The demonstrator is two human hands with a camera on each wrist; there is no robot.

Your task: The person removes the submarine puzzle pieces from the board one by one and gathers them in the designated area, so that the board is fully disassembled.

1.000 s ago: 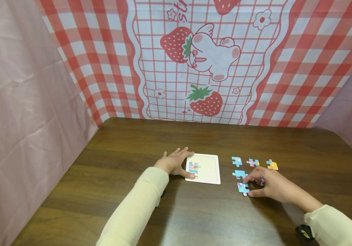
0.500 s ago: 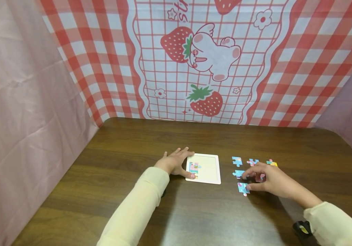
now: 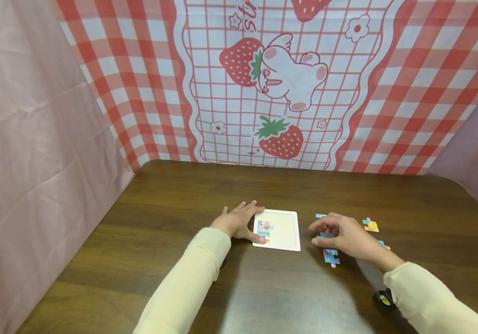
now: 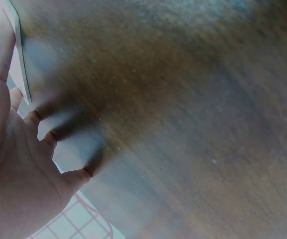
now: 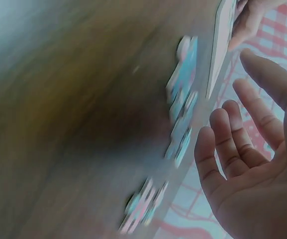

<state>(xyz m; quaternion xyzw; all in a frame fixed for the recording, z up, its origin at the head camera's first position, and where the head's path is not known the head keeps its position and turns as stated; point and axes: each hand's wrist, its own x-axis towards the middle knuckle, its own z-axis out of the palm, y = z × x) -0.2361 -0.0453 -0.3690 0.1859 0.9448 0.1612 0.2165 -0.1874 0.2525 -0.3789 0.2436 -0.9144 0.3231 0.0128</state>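
In the head view my left hand (image 3: pixel 239 221) rests spread at the left side of a square white puzzle tray (image 3: pixel 278 248). Its thumb presses on the tray's lower left, over a few joined puzzle pieces (image 3: pixel 264 227). My right hand (image 3: pixel 349 236) hovers over the loose pieces right of the tray, thumb and fingers apart. Nothing lies between them in the right wrist view, where the fingers (image 5: pixel 220 139) are loosely bent. Just below this hand is a blue jigsaw piece (image 3: pixel 330 257); other pieces are partly hidden under it.
A yellow jigsaw piece (image 3: pixel 371 225) lies beyond the right hand, and a light blue one (image 3: pixel 383 244) shows beside the right wrist. The brown wooden table (image 3: pixel 280 297) reaches back to a red-and-white checked cloth (image 3: pixel 147 83). A pink curtain (image 3: pixel 34 162) hangs at the left.
My right hand has moved left and slightly up from the lower right pieces, toward the tray. It uncovers the light blue piece by the wrist. The left hand stays on the tray.
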